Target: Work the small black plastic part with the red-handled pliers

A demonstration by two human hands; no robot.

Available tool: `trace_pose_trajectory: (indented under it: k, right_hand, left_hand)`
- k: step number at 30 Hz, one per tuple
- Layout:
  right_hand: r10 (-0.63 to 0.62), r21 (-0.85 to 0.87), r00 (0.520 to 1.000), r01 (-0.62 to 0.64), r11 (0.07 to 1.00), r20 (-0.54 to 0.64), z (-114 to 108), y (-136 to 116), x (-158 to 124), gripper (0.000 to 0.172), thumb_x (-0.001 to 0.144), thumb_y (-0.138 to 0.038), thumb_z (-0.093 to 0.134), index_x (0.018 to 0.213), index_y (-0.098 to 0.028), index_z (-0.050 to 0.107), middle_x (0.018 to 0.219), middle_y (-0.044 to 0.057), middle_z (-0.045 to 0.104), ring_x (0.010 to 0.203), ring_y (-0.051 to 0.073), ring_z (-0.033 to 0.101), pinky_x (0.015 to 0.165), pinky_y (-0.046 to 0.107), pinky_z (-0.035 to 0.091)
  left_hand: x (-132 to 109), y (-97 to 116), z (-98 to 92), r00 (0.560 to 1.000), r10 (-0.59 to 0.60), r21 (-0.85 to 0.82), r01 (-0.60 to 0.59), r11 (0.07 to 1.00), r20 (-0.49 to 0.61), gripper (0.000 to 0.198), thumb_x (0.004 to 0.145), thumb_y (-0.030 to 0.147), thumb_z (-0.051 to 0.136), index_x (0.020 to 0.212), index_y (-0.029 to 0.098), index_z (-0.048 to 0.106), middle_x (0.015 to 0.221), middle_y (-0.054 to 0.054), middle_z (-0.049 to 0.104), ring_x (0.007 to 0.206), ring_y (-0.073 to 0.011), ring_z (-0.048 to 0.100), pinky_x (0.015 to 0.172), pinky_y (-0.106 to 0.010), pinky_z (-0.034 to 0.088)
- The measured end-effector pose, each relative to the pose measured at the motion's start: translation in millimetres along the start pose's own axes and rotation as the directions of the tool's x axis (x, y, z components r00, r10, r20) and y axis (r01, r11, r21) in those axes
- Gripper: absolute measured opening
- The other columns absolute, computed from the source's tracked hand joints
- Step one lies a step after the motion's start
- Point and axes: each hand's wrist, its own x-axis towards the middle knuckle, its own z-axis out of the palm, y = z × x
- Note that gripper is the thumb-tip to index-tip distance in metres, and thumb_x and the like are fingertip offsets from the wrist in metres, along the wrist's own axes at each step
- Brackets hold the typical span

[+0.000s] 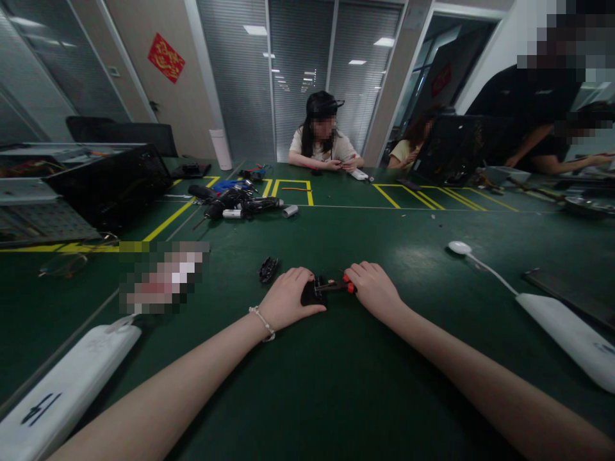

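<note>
My left hand [287, 296], with a beaded bracelet [262, 322] at the wrist, is closed around a small black plastic part [314, 291] on the green table. My right hand [373, 288] grips pliers [348, 283] by their red-and-black handles. The jaws of the pliers point left and reach the black part; whether they are clamped on it I cannot make out. A second black part [268, 269], with an uneven, ribbed surface, lies just beyond my left hand.
Cables and tools [235, 200] lie heaped at the far left, near a computer case [115, 186]. White power banks [72, 384] flank my forearms, the right one cabled to a white disc [460, 248]. Glasses [67, 264] rest at left. Across the table sits a person [323, 137].
</note>
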Motion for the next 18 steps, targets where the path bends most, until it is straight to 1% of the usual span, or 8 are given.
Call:
trace_pose_trajectory:
  k: [9, 14, 18]
  right_hand:
    - [-0.003, 0.012, 1.0, 0.003, 1.0, 0.008, 2.0, 0.5, -0.2, 0.028, 0.071, -0.004, 0.045, 0.095, -0.014, 0.057, 0.093, 0.008, 0.059, 0.084, 0.02, 0.05, 0.075, 0.034, 0.036]
    - [-0.018, 0.007, 1.0, 0.018, 1.0, -0.014, 3.9, 1.9, 0.3, 0.026, 0.072, -0.005, 0.044, 0.092, -0.014, 0.057, 0.09, 0.007, 0.059, 0.083, 0.02, 0.05, 0.073, 0.033, 0.036]
    - [-0.034, 0.02, 0.999, 0.034, 0.999, -0.027, 5.4, 3.2, -0.8, 0.026, 0.071, -0.004, 0.045, 0.093, -0.015, 0.057, 0.092, 0.007, 0.059, 0.084, 0.02, 0.05, 0.074, 0.033, 0.036]
  left_hand:
    - [-0.9, -0.9, 0.6, 1.0, 0.007, -0.006, -0.007, 1.0, 0.001, 0.051, 0.067, 0.052, 0.061, 0.101, 0.017, 0.045, 0.1, -0.006, 0.052, 0.091, -0.0229, 0.05, 0.077, -0.036, 0.042]
    - [-0.6, -3.4, 2.5, 1.0, 0.026, 0.0, -0.026, 1.0, -0.01, 0.053, 0.066, 0.054, 0.061, 0.101, 0.018, 0.045, 0.1, -0.006, 0.052, 0.092, -0.0236, 0.049, 0.078, -0.036, 0.042]
    - [-0.6, -3.8, 2.3, 0.999, 0.045, -0.01, -0.045, 0.999, -0.011, 0.053, 0.065, 0.053, 0.062, 0.102, 0.018, 0.046, 0.101, -0.005, 0.053, 0.094, -0.0236, 0.049, 0.078, -0.036, 0.042]
